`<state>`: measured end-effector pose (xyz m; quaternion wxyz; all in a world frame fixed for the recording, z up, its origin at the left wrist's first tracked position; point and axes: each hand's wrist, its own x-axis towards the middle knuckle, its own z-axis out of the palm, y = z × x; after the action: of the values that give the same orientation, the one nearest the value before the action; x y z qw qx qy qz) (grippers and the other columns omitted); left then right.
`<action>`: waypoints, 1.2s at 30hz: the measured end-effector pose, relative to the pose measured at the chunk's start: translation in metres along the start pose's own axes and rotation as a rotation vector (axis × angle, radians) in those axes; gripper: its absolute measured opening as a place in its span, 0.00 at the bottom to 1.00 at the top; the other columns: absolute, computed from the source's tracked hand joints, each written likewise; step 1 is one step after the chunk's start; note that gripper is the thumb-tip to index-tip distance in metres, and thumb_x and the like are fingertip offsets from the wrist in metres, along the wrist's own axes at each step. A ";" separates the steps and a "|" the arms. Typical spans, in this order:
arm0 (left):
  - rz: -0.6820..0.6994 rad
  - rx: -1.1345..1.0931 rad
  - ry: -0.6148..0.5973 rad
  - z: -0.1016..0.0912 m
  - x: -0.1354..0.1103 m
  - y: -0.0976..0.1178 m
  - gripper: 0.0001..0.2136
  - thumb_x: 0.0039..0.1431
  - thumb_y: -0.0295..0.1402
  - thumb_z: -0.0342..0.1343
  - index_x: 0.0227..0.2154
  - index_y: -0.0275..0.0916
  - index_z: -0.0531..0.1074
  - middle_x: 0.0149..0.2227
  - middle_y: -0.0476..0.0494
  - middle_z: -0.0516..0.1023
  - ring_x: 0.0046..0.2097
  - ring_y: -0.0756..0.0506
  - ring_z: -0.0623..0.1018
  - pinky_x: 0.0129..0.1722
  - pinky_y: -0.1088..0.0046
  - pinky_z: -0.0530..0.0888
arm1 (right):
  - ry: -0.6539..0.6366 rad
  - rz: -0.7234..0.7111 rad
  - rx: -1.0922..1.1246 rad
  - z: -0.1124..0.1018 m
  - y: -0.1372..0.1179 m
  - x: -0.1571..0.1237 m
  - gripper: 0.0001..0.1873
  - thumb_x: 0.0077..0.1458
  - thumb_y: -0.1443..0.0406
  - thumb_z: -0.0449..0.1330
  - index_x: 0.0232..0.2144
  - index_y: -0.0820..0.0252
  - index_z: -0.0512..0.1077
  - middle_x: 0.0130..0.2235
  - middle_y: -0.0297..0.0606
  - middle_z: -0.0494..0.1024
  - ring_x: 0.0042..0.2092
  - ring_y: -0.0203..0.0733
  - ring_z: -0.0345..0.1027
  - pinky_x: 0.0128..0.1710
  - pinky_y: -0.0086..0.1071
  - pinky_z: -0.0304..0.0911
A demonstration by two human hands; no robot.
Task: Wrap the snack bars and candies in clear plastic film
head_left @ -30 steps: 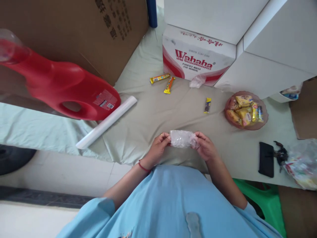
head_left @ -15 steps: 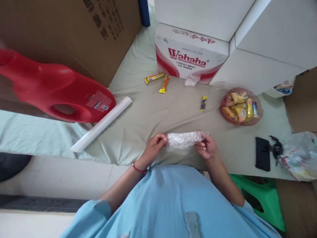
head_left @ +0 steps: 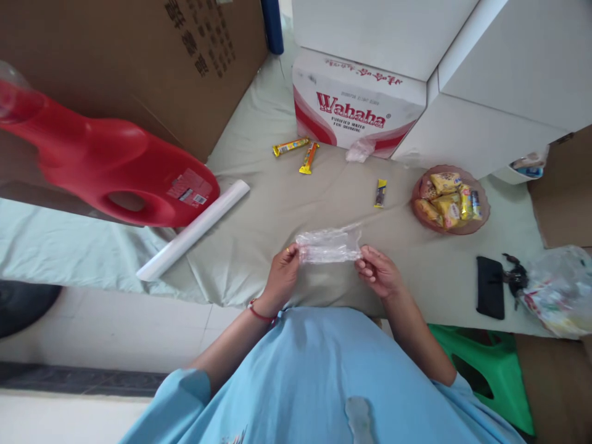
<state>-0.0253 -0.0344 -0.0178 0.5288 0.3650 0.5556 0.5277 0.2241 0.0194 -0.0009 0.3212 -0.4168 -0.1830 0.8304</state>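
Observation:
Both my hands hold a crumpled clear plastic bag (head_left: 329, 246) stretched between them above the cloth-covered table (head_left: 259, 246). My left hand (head_left: 282, 276) pinches its left end with the fingers closed. My right hand (head_left: 377, 271) pinches the right end, its fingers curled. A pink bowl (head_left: 481, 217) full of yellow snack packets stands to the right. One small snack bar (head_left: 380, 192) lies alone beyond the bag.
A red jug (head_left: 115, 169) lies on its side at the left beside a white roll (head_left: 194, 229). Two wrapped bars (head_left: 298, 152) lie before a Wahaha carton (head_left: 356, 108). A black phone (head_left: 490, 296), keys and a plastic bag of goods (head_left: 562, 290) sit at right.
The clear bag has been pulled flatter and lifted slightly away from me; both hands shifted a little to the left with it.

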 end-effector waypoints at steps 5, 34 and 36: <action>-0.117 -0.067 0.087 0.001 0.000 -0.005 0.17 0.58 0.50 0.66 0.30 0.40 0.75 0.25 0.53 0.71 0.29 0.50 0.67 0.31 0.74 0.65 | 0.142 -0.063 -0.207 0.005 0.005 -0.001 0.31 0.43 0.45 0.78 0.30 0.57 0.66 0.25 0.27 0.73 0.20 0.25 0.55 0.15 0.18 0.46; -0.130 0.046 0.137 -0.009 -0.003 -0.007 0.19 0.56 0.52 0.67 0.31 0.40 0.76 0.30 0.51 0.75 0.35 0.47 0.71 0.39 0.71 0.67 | 0.177 -0.195 -0.602 -0.006 -0.001 0.009 0.21 0.45 0.50 0.74 0.31 0.57 0.74 0.28 0.32 0.77 0.23 0.31 0.59 0.22 0.27 0.56; -0.147 0.037 0.112 -0.012 -0.005 -0.010 0.19 0.55 0.53 0.68 0.31 0.40 0.77 0.31 0.49 0.78 0.36 0.46 0.73 0.40 0.71 0.69 | 0.230 -0.241 -0.607 -0.014 -0.005 0.007 0.20 0.46 0.50 0.74 0.31 0.57 0.73 0.27 0.31 0.76 0.24 0.32 0.58 0.22 0.28 0.56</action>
<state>-0.0347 -0.0434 -0.0279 0.5275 0.3028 0.6192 0.4966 0.2341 0.0285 -0.0097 0.2967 -0.5598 -0.4323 0.6417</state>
